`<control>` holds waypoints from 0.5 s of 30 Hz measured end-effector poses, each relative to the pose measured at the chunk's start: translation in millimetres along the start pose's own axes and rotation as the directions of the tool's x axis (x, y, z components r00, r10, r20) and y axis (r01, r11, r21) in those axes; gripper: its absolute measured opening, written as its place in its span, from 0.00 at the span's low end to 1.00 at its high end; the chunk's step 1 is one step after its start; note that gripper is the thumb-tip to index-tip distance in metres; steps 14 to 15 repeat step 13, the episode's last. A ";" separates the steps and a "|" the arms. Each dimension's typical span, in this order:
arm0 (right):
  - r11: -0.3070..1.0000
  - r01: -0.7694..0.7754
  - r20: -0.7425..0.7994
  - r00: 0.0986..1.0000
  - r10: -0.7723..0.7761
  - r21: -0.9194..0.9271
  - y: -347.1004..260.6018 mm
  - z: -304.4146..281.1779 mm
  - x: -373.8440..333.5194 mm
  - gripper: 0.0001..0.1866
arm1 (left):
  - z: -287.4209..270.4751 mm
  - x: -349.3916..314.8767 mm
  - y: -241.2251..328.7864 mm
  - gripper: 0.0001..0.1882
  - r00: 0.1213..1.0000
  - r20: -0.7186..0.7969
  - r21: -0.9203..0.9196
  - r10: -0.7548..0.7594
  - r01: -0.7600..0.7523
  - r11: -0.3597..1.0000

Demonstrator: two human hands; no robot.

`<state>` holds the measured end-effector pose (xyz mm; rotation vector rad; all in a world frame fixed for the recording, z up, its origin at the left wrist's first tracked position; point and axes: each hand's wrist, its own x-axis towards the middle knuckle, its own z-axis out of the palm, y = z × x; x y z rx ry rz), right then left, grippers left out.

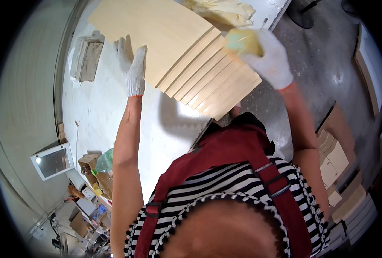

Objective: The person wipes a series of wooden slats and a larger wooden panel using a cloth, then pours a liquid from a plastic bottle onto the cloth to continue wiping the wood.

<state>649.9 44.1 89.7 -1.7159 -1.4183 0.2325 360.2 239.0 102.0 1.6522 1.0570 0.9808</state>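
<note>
A stack of pale wooden boards (156,30) lies on the white table, its lower-right edges fanned out in narrow steps. My left hand (131,64), in a white knitted glove with an orange cuff, rests against the stack's left edge with its fingers spread and nothing in them. At the right end of the steps is my right hand (272,56), gloved the same way and smeared by motion. Its fingers are closed round a yellow and pale green sponge (242,41). Whether the sponge touches the boards I cannot tell.
A worn, whitish block (88,58) sits on the white table (109,99) left of the boards. Crumpled yellowish cloth or plastic (221,12) lies at the far edge. A white-framed mirror (52,161) and a green plastic bottle (104,162) are at lower left. More boards (330,159) stand at right.
</note>
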 end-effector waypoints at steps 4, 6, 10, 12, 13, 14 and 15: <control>0.998 0.063 -0.023 0.998 -0.064 -0.007 6.8 11.8 4.6 0.24 | 0.2 -0.4 -0.2 0.39 1.000 0.010 0.034 0.023 -0.024 0.999; 0.981 -0.079 -0.035 0.997 0.074 -0.175 15.6 -0.9 20.6 0.23 | 7.0 -3.3 5.7 0.39 1.000 -0.003 -0.009 -0.003 0.003 1.000; 0.956 -0.248 0.011 0.968 0.249 0.158 17.0 4.7 32.3 0.20 | -10.5 -0.4 -16.9 0.40 0.998 0.001 0.152 0.070 -0.069 0.986; 0.984 -0.161 0.044 0.986 0.158 0.071 -8.7 9.5 32.4 0.22 | -11.8 -2.7 -14.9 0.42 0.997 -0.010 0.278 0.077 -0.071 0.958; 0.997 -0.070 0.064 0.995 0.070 -0.013 -25.6 13.6 33.8 0.23 | -8.3 -1.0 -5.8 0.44 0.996 -0.002 0.397 0.094 -0.085 0.914; 0.997 -0.070 0.064 0.995 0.070 -0.013 -25.6 13.6 33.8 0.23 | -8.3 -1.0 -5.8 0.44 0.996 -0.002 0.397 0.094 -0.085 0.914; 0.997 -0.070 0.064 0.995 0.070 -0.013 -25.6 13.6 33.8 0.23 | -8.3 -1.0 -5.8 0.44 0.996 -0.002 0.397 0.094 -0.085 0.914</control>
